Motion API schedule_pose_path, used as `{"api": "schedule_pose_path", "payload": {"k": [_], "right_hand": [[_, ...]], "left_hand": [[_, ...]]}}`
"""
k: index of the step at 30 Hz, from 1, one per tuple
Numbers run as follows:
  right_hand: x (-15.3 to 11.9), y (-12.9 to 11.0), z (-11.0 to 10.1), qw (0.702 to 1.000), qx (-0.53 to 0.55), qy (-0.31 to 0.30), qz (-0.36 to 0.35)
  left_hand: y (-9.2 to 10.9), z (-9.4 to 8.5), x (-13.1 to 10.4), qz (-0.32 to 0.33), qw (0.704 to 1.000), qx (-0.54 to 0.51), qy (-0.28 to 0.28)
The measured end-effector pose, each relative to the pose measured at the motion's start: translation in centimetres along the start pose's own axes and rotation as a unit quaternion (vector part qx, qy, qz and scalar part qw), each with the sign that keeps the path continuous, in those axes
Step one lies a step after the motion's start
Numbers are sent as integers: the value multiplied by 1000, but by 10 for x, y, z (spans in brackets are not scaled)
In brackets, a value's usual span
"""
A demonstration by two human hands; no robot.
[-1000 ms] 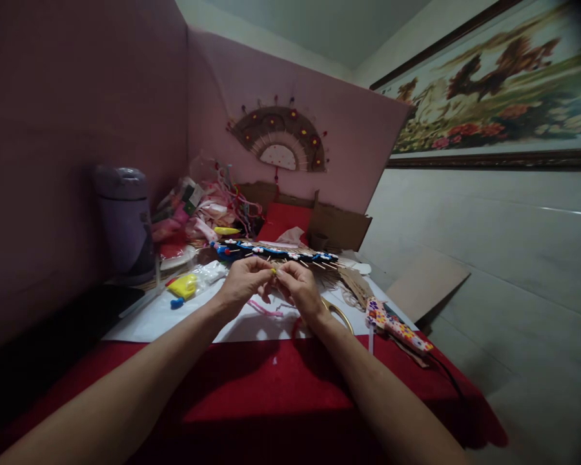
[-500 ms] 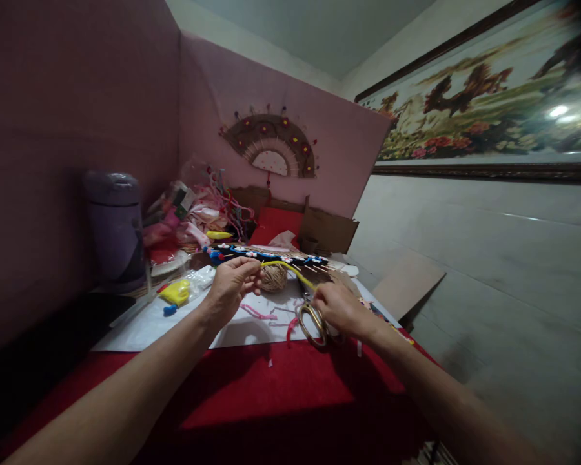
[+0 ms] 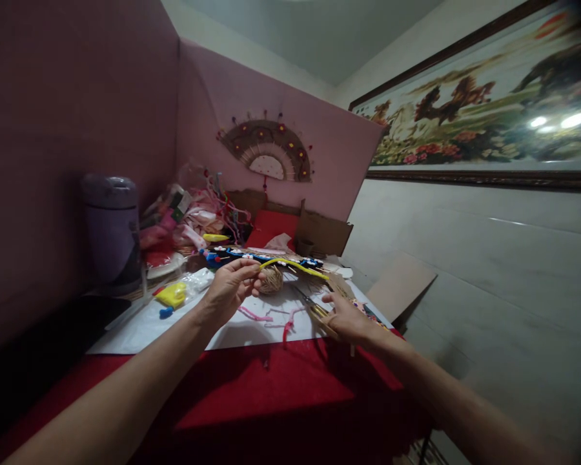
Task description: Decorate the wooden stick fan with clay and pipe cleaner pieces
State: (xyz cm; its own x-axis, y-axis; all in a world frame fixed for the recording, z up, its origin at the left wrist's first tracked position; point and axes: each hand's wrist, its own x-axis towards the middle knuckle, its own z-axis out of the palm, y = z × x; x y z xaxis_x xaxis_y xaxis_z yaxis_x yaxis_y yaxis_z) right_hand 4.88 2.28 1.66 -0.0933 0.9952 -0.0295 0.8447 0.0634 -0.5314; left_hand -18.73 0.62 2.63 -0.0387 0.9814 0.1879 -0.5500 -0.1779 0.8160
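Observation:
Pinched in my left hand [image 3: 235, 284] is one end of a yellow fuzzy strip [image 3: 295, 263], whose other end sticks out freely to the right. My right hand [image 3: 343, 316] is at the gold-handled scissors [image 3: 322, 316], with its index finger and thumb apart; the lower fingers are partly hidden at the handles. A ball of brown twine [image 3: 272, 280] sits just beyond my left fingertips. Pink strips [image 3: 254, 314] and a red piece [image 3: 287, 328] lie on the white sheet [image 3: 174, 332] between my hands.
A purple bottle [image 3: 111, 236] stands at the left. Yellow material in a bag [image 3: 172, 294] lies on the sheet. Behind are a dark decorated piece [image 3: 242, 256], pink scraps [image 3: 206, 216] and cardboard [image 3: 324, 232]. A fan decoration [image 3: 271, 145] hangs on the pink panel.
My right hand has let go of the yellow strip and moved slightly right and down to the scissors. The scissors have turned. My left hand still pinches the strip.

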Motion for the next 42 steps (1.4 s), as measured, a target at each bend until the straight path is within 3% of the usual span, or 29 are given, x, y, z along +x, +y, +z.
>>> {"api": "schedule_pose_path", "payload": {"k": [2,6,11,16,20,23,35,42], "right_hand": [[-11,8,-8,999,35,-34,18],[-38,25,-16,990,84,-86,-70],[-66,26,-10,979,143,-104,-103],[-76,0,-2,980,134,-26,-146],[-67,-15,3,978,50,81,-188],[-57,-16,8,967,-1,127,-222],[-48,-26,21,938,-85,196,-274],[-47,-21,24,940,-82,188,-273]], "left_hand": [[0,0,0,0,1000,-6,0],[0,1,-2,-8,1000,-16,0],[1,2,-4,-15,1000,-22,-10],[-2,-1,-2,-25,1000,1,-10],[-4,-3,0,-33,999,5,5],[-6,-3,1,-34,999,-6,10],[-5,3,-4,-23,999,-14,-32],[-4,7,-8,-17,999,1,-32]]}}
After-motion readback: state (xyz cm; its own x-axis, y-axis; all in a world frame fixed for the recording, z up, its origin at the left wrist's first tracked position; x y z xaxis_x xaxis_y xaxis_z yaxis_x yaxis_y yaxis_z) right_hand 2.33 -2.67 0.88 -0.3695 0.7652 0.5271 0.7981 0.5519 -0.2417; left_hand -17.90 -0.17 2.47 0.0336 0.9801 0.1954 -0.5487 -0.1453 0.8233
